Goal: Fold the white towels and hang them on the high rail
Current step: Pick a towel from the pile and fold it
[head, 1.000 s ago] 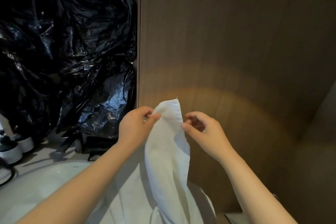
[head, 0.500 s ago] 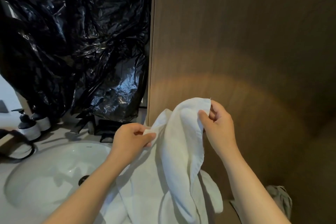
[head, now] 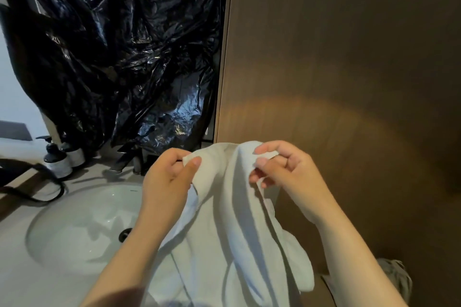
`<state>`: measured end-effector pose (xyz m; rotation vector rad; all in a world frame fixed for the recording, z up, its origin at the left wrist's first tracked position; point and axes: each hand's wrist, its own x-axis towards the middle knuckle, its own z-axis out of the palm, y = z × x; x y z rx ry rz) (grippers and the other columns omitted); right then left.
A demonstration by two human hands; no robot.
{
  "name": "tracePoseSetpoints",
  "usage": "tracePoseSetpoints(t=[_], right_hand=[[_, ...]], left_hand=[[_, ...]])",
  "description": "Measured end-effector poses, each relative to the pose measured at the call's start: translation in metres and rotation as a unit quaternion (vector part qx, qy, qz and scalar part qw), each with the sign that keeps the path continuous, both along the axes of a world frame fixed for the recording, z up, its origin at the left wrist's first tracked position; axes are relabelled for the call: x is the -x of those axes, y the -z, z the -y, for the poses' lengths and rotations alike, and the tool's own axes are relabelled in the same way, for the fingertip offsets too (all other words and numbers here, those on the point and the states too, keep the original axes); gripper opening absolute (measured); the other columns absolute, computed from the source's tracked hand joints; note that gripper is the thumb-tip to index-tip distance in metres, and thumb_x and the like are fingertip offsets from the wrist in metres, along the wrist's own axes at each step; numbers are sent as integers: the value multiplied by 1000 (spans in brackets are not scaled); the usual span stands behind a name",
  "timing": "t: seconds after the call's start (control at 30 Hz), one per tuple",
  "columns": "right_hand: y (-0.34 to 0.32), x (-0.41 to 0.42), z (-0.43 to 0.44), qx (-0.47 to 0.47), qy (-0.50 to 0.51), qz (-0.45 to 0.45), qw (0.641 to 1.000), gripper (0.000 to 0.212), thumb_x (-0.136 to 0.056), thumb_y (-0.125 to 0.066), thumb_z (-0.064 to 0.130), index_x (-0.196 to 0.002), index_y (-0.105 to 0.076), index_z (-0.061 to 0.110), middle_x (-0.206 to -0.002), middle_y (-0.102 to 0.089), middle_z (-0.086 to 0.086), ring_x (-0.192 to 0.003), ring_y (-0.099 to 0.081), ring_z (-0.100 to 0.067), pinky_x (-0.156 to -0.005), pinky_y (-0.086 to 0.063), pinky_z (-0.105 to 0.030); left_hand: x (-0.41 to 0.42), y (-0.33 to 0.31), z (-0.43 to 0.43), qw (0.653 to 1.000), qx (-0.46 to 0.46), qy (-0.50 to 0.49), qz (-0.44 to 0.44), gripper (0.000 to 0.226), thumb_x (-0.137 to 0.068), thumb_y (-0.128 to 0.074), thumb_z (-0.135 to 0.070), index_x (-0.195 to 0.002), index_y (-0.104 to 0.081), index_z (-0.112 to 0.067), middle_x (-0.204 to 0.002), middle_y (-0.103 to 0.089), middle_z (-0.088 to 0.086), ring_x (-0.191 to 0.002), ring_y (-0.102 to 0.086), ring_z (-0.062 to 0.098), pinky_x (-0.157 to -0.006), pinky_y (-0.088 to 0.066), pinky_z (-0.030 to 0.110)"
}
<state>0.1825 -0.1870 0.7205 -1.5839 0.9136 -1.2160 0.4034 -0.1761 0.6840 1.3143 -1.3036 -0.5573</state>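
White towel (head: 224,219) held up at its top edge, hanging in folds over the sink (head: 82,227) edge and surface. Left hand (head: 167,179) fingers pinched together on one corner; right hand (head: 287,172) fingers curled, clamped on the other. Black plastic sheet (head: 119,52) behind, pump bottles (head: 56,159) left.

The person is showing bare forearms. Short, plain nails are showing on the left hand (head: 169,177), just right of the round white ceramic sink (head: 74,227), and on the right hand (head: 291,177), farther right.
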Motion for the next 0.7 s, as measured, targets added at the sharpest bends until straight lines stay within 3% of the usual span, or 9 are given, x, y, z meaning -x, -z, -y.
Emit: tracePoseSetpoints(t=[0.1,0.23,0.33,0.57,0.7], right_hand=[[17,-3,4,-42,-20,-47,998,19,-92,-63,6,-111,-64,10,-89,-77,-6,-86,-74,-19,-63,-56,-21],[35,-2,12,-15,74,-81,994,12,-95,-60,6,-97,-69,15,-79,-75,-3,-76,-73,-17,-58,-53,-20],[46,-6,11,15,88,-96,991,16,-94,-62,10,-87,-71,21,-79,-74,1,-71,-71,-15,-59,-53,-19],[52,-20,10,73,120,-130,982,16,-94,-63,18,-93,-70,32,-88,-73,17,-89,-69,-5,-76,-58,-22],[42,-22,8,118,117,-115,979,17,-93,-65,16,-94,-70,32,-90,-73,18,-90,-69,-4,-77,-56,-17]], left_hand=[[2,4,0,998,-34,36,-37,5,-92,-62,-22,-90,-65,-22,-60,-63,1,-56,-59,6,-67,-50,31],[8,22,-2,995,-64,26,-73,7,-93,-61,-18,-88,-65,-22,-57,-62,-7,-53,-59,3,-69,-51,33],[13,31,-5,991,-83,18,-100,7,-93,-62,-19,-88,-66,-21,-59,-63,-4,-54,-60,4,-73,-53,36],[24,35,-4,990,-90,9,-107,12,-95,-56,-24,-90,-65,-20,-70,-68,-3,-62,-59,8,-65,-47,25],[30,35,-7,989,-71,70,-110,9,-95,-59,-26,-96,-67,-25,-79,-73,-8,-72,-66,4,-65,-48,18]])
